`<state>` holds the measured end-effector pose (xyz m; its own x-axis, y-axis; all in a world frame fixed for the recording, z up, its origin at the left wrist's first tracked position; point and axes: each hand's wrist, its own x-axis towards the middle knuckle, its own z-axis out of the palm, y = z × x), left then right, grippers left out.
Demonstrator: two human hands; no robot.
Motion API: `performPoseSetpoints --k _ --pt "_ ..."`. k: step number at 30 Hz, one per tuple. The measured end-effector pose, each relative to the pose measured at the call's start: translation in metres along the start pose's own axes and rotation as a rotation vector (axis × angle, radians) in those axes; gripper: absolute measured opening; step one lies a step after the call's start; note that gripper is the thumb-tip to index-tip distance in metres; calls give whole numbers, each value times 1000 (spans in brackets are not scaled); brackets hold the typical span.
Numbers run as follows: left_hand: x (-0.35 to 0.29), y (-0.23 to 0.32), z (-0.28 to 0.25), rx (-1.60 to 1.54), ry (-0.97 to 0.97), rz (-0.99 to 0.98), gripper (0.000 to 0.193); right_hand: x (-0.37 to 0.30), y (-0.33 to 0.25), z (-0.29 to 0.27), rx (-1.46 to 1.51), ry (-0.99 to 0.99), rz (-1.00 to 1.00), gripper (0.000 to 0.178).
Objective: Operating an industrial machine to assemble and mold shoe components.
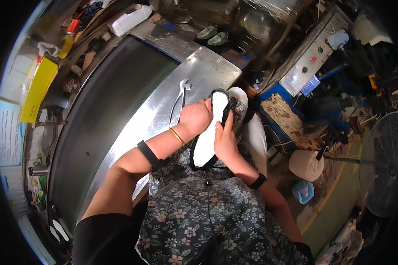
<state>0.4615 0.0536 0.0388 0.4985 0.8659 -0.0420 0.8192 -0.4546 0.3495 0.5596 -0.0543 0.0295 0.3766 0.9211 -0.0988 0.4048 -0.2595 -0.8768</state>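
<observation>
Shoe sole: I see a white, elongated shoe sole [208,137] with a dark rim, sole face up, held over my lap at the near edge of the metal tabletop, its toe end pointing away from me.
Left hand: my left hand [194,117] lies against the sole's left edge near the toe end, fingers curled and clasped on it; a thin gold bangle [177,136] sits at the wrist and a black band [148,153] further up the forearm.
Right hand: my right hand [225,141] grips the sole's right edge at mid-length, thumb laid on the white face; a black band [257,181] is on that wrist.
Apron: a dark floral apron [208,221] covers my lap directly under the sole.
Pincers: metal pincers [180,99] lie flat on the tabletop, just left of my left hand, not touched.
Tabletop: a shiny steel tabletop [199,70] borders a dark conveyor belt [106,110] running on my left.
Further out: two green shoe lasts [213,35] sit beyond the far end of the tabletop; a white plastic jug [130,20] lies further left; a grey control panel with buttons [311,57] stands to the right; a fan [384,163] is at the far right; a blue container [303,192] rests on the floor near my right elbow.
</observation>
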Motion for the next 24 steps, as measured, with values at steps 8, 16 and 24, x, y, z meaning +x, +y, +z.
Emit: performPoseSetpoints --k 8,16,24 --pt "-55 10 30 -707 182 -35 43 -14 25 -6 116 70 -81 57" --pt "35 6 -6 -1741 -494 -467 65 70 66 -60 596 -203 482 81" --pt "53 -1 48 -403 -120 -97 43 99 -5 -20 -592 65 -151 38"
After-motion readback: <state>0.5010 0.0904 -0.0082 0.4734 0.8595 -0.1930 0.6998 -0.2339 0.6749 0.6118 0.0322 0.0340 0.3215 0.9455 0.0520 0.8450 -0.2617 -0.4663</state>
